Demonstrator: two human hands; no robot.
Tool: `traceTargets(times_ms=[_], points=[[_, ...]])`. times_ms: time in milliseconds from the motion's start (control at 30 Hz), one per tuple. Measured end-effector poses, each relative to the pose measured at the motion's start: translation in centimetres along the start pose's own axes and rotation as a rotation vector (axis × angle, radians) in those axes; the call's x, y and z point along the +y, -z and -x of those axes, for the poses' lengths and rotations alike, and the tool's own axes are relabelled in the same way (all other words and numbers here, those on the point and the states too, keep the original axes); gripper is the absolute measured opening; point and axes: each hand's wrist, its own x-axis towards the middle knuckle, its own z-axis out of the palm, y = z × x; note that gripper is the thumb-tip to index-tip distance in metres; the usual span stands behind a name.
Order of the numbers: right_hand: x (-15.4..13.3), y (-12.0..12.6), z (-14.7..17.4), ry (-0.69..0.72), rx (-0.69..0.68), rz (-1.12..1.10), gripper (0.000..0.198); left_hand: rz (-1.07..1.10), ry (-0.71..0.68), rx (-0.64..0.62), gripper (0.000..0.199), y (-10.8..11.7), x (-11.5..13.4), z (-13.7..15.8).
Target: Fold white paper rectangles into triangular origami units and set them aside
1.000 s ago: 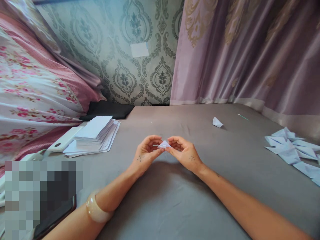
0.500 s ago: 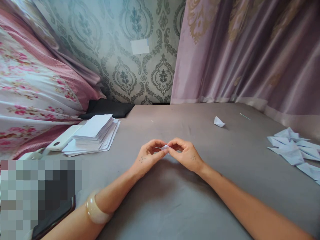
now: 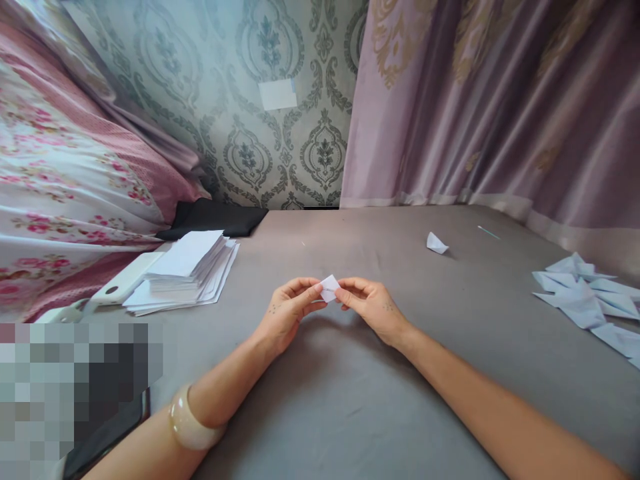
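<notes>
A small folded piece of white paper (image 3: 330,288) is held up over the middle of the grey-covered table (image 3: 320,387), showing a diamond-shaped face with a crease across it. My left hand (image 3: 295,307) pinches its left corner between thumb and fingers. On the opposite corner, the thumb and fingers of my right hand (image 3: 373,307) are closed. The fingers behind the paper are partly hidden. A pale bangle (image 3: 193,420) circles my left forearm.
To the left lie a stack of white paper (image 3: 185,270), a white device (image 3: 127,280) and a black folded item (image 3: 213,219). One small folded paper (image 3: 437,243) stands beyond my right hand. Several folded paper pieces (image 3: 583,293) and a thin stick (image 3: 489,232) lie farther right.
The small paper has turned from nearly edge-on to showing its diamond-shaped face. My fingertips have moved apart, from meeting at its middle to its two side corners.
</notes>
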Motion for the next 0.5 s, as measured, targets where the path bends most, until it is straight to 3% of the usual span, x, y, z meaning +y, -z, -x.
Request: traceTargets(times_ms=[233,500], points=[[0.0,0.75,-0.33,-0.051,-0.034,-0.137,0.031,-0.268,0.031,-0.132,0.026,-0.4,0.22,0.55],[-0.09,0.17,-0.12,0.007,0.027,0.113,0.029,-0.436,0.106,-0.152,0.022,-0.63,-0.27,0.71]])
